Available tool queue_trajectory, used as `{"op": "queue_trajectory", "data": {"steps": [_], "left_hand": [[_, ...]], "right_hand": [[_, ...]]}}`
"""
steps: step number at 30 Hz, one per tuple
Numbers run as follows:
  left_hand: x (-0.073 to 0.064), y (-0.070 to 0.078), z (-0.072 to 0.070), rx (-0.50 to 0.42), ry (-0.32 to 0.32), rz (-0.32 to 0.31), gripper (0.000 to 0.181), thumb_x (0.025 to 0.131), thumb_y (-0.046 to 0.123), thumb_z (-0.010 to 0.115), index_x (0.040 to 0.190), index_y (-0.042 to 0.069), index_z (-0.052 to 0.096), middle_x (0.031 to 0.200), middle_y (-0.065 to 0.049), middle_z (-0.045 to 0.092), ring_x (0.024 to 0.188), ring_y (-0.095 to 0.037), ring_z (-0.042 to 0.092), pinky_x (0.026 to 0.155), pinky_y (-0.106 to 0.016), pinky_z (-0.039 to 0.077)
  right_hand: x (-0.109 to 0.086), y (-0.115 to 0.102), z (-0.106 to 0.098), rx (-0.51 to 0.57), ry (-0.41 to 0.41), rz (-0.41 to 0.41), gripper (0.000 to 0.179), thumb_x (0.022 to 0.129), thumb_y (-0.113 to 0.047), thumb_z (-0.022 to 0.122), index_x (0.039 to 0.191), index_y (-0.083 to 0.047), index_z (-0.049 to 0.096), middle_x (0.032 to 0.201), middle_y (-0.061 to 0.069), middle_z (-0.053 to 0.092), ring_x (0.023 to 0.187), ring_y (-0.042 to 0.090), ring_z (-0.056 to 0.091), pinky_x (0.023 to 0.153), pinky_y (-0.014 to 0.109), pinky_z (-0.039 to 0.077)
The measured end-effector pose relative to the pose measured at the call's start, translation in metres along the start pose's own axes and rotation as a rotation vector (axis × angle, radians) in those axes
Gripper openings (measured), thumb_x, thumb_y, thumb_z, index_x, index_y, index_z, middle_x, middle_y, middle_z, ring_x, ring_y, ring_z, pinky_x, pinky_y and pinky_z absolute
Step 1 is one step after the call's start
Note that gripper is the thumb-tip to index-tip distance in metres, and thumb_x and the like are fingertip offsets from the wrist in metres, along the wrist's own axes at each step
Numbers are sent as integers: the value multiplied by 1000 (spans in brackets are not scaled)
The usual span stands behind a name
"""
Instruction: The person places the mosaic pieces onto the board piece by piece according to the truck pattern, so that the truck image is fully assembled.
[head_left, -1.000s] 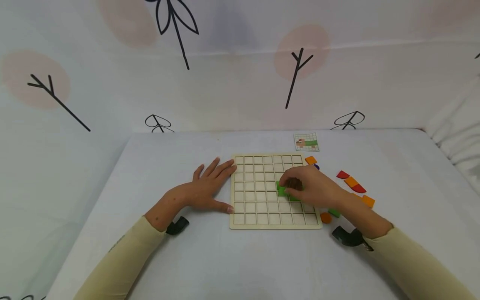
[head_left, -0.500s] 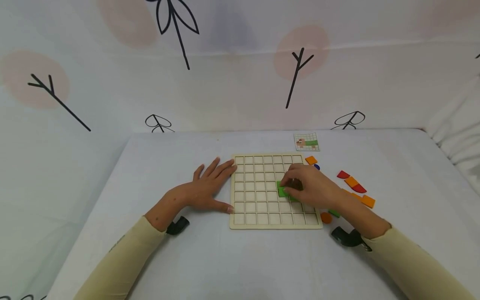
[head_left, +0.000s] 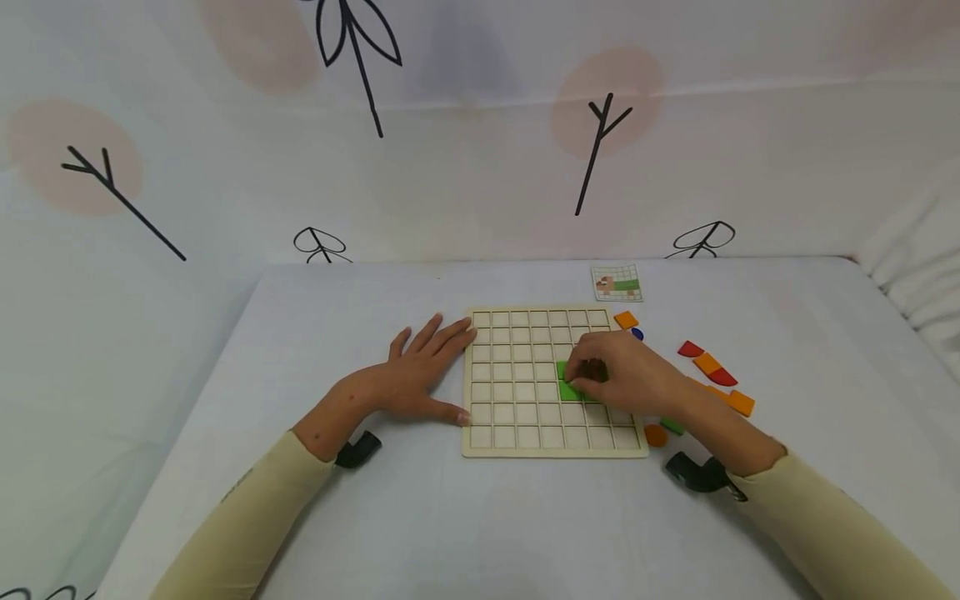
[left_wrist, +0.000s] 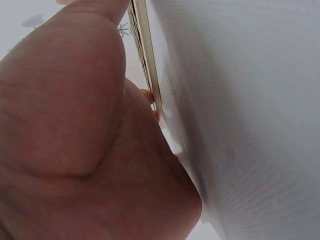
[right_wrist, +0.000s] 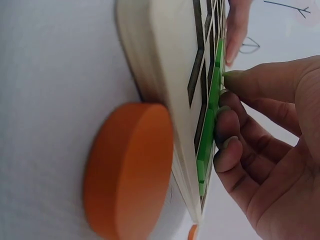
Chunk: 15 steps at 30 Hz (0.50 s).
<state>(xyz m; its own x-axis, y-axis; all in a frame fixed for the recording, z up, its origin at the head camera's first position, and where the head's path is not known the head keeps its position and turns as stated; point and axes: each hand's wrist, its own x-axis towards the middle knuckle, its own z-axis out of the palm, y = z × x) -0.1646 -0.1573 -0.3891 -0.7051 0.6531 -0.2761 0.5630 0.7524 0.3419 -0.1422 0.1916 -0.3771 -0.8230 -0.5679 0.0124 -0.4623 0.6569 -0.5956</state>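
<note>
A pale wooden grid board (head_left: 517, 413) lies flat on the white-covered table. My left hand (head_left: 408, 385) is spread out at its left side, fingertips and thumb tip at the rim. My right hand (head_left: 633, 375) is over the board's right half, thumb and fingers curled down to a green tile (head_left: 570, 391). In the right wrist view the thumb and fingertips meet a row of green tiles (right_wrist: 206, 145) in the grid cells. The hand hides part of this row from the head view. The left wrist view shows mostly the palm (left_wrist: 125, 185) beside the board's edge (left_wrist: 145, 45).
A picture card (head_left: 617, 284) lies behind the board. To the right are an orange square (head_left: 626, 320), a blue disc (head_left: 637, 333), red pieces (head_left: 691, 349), more orange pieces (head_left: 741, 403), a green piece (head_left: 671, 426) and an orange disc (head_left: 656, 435) close by the board's edge.
The green tile under my right fingertips has shifted slightly toward me and now lines up with the grid. My left hand stays at the board's edge.
</note>
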Motion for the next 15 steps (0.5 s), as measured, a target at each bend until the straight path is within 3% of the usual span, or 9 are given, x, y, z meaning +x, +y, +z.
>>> {"op": "queue_trajectory", "data": {"steps": [7, 15], "left_hand": [[1, 1, 0, 7, -10, -13, 122, 87, 76, 70, 173, 25, 0, 179, 8, -11, 163, -31, -19, 124, -68, -4], [1, 0, -1, -3, -12, -12, 122, 88, 76, 71, 173, 25, 0, 179, 9, -11, 163, -31, -19, 124, -69, -4]], "right_hand": [[-1, 1, -3, -3, 15, 8, 18, 94, -4, 79, 96, -21, 78, 92, -11, 68, 83, 13, 59, 74, 28, 53], [-9, 5, -21, 1, 71, -26, 20, 93, 4, 75, 98, -15, 77, 96, -5, 72, 82, 13, 61, 68, 27, 51]]}}
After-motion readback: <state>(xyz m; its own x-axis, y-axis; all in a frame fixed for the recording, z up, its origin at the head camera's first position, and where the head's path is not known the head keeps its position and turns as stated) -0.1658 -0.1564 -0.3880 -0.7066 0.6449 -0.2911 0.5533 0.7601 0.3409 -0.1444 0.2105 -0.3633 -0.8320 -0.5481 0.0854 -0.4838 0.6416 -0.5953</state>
